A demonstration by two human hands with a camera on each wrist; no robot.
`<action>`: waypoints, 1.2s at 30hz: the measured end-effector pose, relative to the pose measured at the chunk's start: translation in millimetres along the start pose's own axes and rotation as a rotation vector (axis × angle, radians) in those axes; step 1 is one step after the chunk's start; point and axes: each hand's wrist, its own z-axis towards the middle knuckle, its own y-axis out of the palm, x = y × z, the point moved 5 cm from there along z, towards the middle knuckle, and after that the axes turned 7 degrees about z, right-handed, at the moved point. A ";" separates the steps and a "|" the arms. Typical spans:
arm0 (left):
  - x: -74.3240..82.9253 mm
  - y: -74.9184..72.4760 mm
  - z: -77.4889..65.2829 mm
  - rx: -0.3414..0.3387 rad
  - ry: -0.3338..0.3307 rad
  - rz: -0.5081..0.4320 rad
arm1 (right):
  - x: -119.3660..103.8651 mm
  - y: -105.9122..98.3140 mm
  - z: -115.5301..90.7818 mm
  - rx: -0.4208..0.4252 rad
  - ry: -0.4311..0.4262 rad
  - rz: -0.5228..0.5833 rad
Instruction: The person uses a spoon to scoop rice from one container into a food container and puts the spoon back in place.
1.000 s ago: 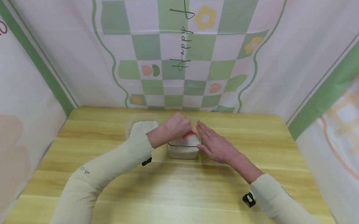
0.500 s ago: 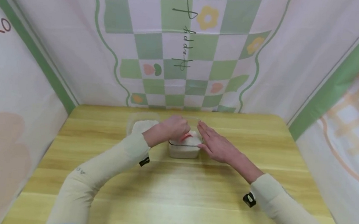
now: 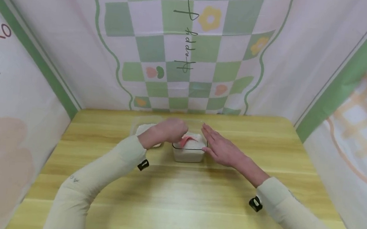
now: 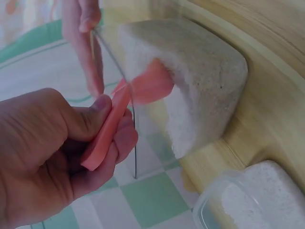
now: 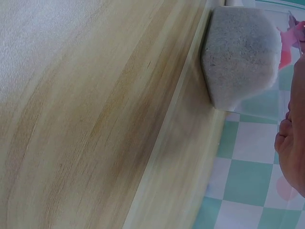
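Note:
My left hand grips the handle of a pink plastic scoop, thumb on top and fingers curled beneath. The scoop's blade dips into white, sand-like material in a clear, dark-rimmed container. How deep the blade sits is partly hidden by the material. In the head view, my right hand lies along the container's right side with fingers straight, touching near the rim. The right wrist view shows part of this hand beside the transparent wall.
Left of the container, a second clear container holds similar white material; my left hand and forearm partly cover it in the head view. Both stand near the back edge of the wooden table. A patterned curtain hangs behind.
My left hand has shifted left, and more of the pink scoop shows over the white material. My right hand stays at the container's right side.

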 end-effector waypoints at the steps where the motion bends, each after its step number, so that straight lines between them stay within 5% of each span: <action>1: -2.0 0.2 -1.8 -0.020 -0.005 -0.032 | 0.0 0.0 -0.1 -0.003 0.002 0.001; 6: -8.7 4.0 -8.6 -0.093 -0.008 -0.187 | -0.3 0.8 -1.4 -0.010 0.014 0.003; 18: -19.7 19.4 -8.5 -0.134 -0.040 -0.423 | -0.9 2.4 -0.1 0.005 0.009 -0.008; 26: -22.9 20.4 -7.8 -0.097 -0.085 -0.473 | -0.7 -0.8 -1.1 0.011 0.018 0.010; 36: -31.8 30.6 -17.1 -0.043 -0.100 -0.660 | -1.2 -1.8 -1.8 0.002 0.020 0.014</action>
